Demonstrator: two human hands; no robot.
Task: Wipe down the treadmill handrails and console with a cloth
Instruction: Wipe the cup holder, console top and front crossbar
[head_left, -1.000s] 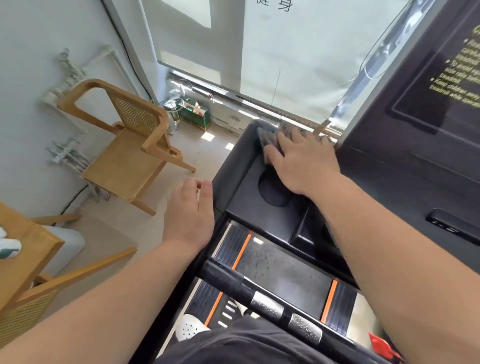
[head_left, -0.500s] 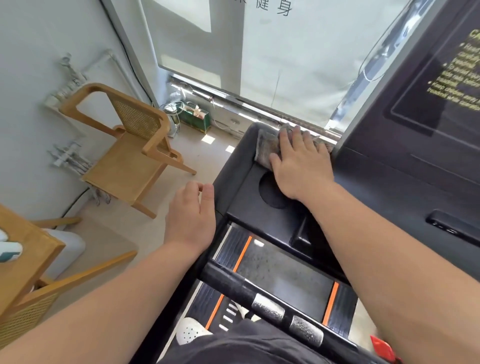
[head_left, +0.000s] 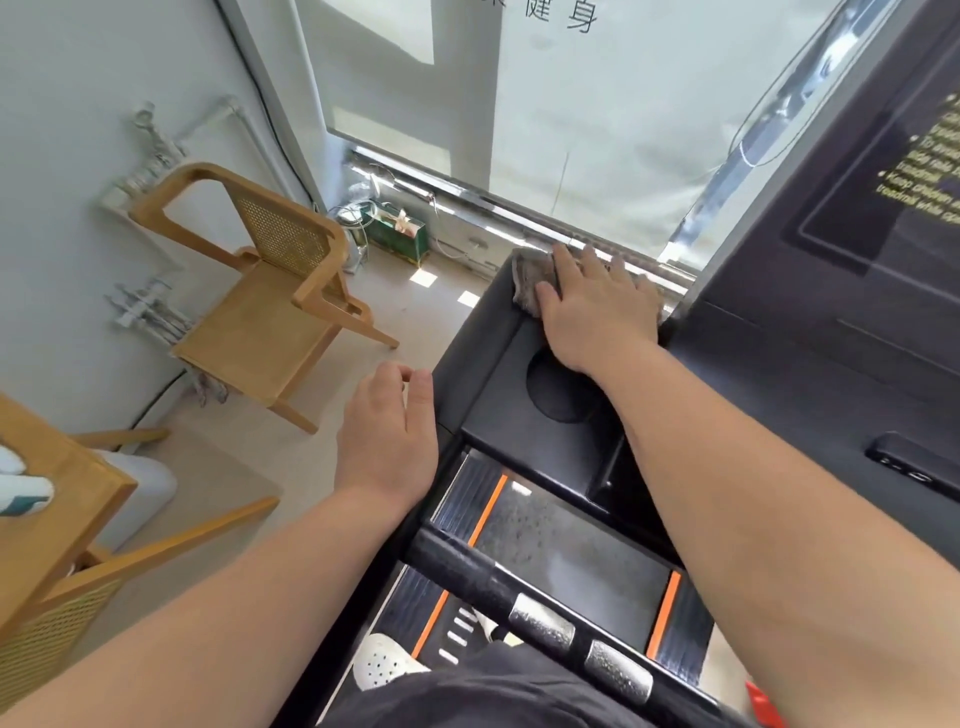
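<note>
Grey cloth (head_left: 525, 280), crumpled, lies on the far left corner of the black console (head_left: 498, 410), at its top edge.

Head view: the right hand (head_left: 597, 306) lies flat on the cloth, palm down. Its fingers (head_left: 566, 267) are straight and slightly spread, pressing rather than gripping. Most of the cloth is under the fingers and palm; a bunched portion shows just left of the thumb and forefinger. Wristward of that hand, a round cup recess (head_left: 556, 389) is sunk in the console tray, partly covered by the forearm. Right of the fingers rises the dark display panel (head_left: 883, 208) with yellow lettering.

The left hand (head_left: 387, 436) is held palm down just beside the console's left edge. Its fingers are loosely curled at the tips, thumb alongside, holding nothing; contact with the edge cannot be confirmed.

Nearer than both hands, a black handrail bar (head_left: 467, 566) with two metal sensor plates crosses above the treadmill belt (head_left: 566, 556). Left of the left-hand fingers stands a wooden cane-backed chair (head_left: 260, 301).
</note>
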